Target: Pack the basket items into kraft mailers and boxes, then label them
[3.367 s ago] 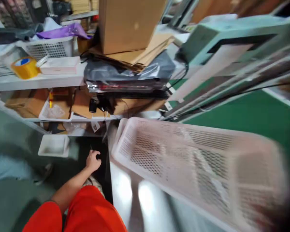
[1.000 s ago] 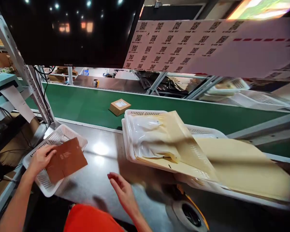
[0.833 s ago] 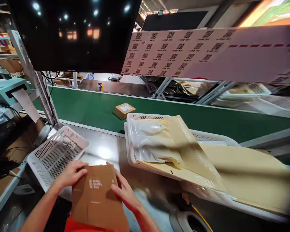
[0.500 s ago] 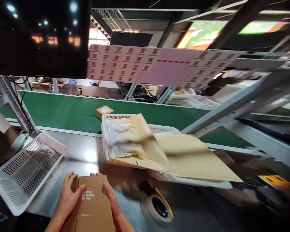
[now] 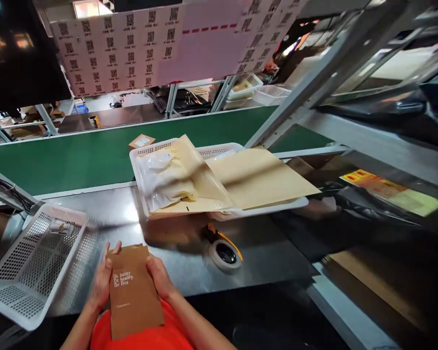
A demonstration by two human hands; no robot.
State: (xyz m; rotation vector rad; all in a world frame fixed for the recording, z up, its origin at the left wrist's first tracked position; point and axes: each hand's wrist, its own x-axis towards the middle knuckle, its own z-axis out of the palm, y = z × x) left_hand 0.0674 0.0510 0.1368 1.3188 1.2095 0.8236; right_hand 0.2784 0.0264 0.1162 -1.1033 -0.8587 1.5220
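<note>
Between my two hands is a brown cardboard box [image 5: 136, 304] with white printed lettering, held low in front of a red garment [image 5: 175, 326]. My left hand [image 5: 104, 277] grips its left edge, thumb on the front and some fingertips showing past the far side. Closed on the right edge near the top is my right hand [image 5: 159, 277]; its fingers behind the box are hidden. To the right, a tape roll [image 5: 224, 256] lies on the metal table [image 5: 182, 262], and an orange-and-black cutter [image 5: 224, 236] rests against it.
At the left stands a white perforated basket [image 5: 40, 257] with a small packet [image 5: 62, 227] inside. Padded envelopes [image 5: 255, 177] and a plastic-wrapped item [image 5: 164, 182] lie in white baskets ahead. Behind them runs a green conveyor belt [image 5: 76, 163] carrying a small carton [image 5: 141, 141]. A metal post [image 5: 295, 112] slants at right.
The view has swung right and downward. The box now shows its printed face more fully, and its far end has shifted; both hands still hold it.
</note>
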